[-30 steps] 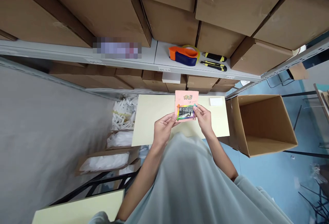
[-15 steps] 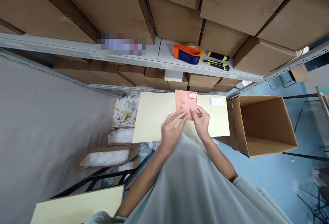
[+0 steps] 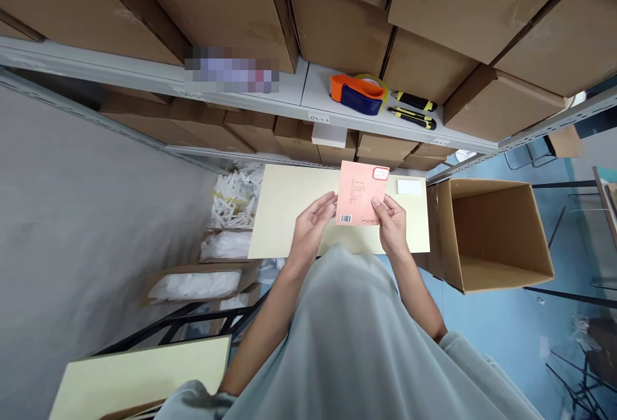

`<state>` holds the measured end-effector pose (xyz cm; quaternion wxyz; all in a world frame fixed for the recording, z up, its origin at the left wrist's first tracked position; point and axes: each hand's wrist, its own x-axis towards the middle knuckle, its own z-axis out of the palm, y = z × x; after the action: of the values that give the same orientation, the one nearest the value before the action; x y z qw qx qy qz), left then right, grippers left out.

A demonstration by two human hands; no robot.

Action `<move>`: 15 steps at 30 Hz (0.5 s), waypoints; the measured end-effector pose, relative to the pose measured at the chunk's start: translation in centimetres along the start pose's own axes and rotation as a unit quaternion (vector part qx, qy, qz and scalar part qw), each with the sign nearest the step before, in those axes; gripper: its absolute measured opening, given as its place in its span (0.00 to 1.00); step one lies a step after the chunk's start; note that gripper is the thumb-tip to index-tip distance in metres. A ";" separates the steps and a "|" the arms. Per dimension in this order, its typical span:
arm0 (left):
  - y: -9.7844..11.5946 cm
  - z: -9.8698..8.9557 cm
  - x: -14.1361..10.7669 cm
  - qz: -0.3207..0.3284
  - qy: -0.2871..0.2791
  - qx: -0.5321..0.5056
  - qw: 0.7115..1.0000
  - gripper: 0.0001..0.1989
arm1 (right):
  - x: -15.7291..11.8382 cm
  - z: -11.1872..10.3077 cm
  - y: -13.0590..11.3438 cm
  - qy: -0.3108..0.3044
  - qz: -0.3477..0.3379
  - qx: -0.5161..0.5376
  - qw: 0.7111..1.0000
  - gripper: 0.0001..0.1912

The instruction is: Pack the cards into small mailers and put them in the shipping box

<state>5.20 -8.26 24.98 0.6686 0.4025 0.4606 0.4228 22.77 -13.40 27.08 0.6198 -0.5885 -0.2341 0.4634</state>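
Observation:
A flat pink square booklet, with printed lines, a barcode at its lower left and a red-bordered label at its upper right, is held up over a pale yellow tabletop. My right hand grips its right edge, thumb on the printed face and fingers behind. At the left edge is my left hand, half curled with fingers apart; the fingertips are at the edge, and whether they touch it is unclear. A small white card lies on the tabletop to the right.
An open cardboard box stands right of the tabletop. Above, a shelf carries an orange and blue tape dispenser, two utility knives and stacked cartons. Boxes of white items sit at the left.
The booklet has moved slightly right and now faces the camera more squarely, its barcode showing. My left hand has shifted from its lower edge out to the left edge.

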 end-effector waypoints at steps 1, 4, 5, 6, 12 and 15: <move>-0.3 0.1 0.0 -0.026 -0.017 -0.011 0.999 0.33 | 0.1 0.1 0.2 0.001 0.002 0.004 1.000 0.32; -1.0 0.6 0.0 -0.058 -0.015 -0.021 0.998 0.34 | 0.5 0.3 1.0 0.003 0.012 0.010 1.000 0.33; -1.2 0.7 0.0 -0.055 -0.004 -0.020 0.998 0.34 | 0.6 0.4 1.3 0.005 0.014 0.010 1.000 0.33; -1.2 0.8 -0.1 -0.049 0.005 -0.018 0.999 0.33 | 0.7 0.4 1.5 0.011 0.012 0.008 1.000 0.34; -0.7 1.2 -0.8 0.100 0.080 0.111 0.986 0.21 | 0.0 1.4 2.1 0.081 -0.065 -0.067 0.992 0.37; -0.6 1.8 -1.4 0.198 0.082 0.195 0.957 0.14 | -0.9 2.5 2.5 0.022 -0.056 -0.071 0.996 0.35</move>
<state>6.69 -10.01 25.26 0.4399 0.5718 0.4989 0.4802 19.56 -13.20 25.44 0.6068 -0.6267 -0.2852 0.3972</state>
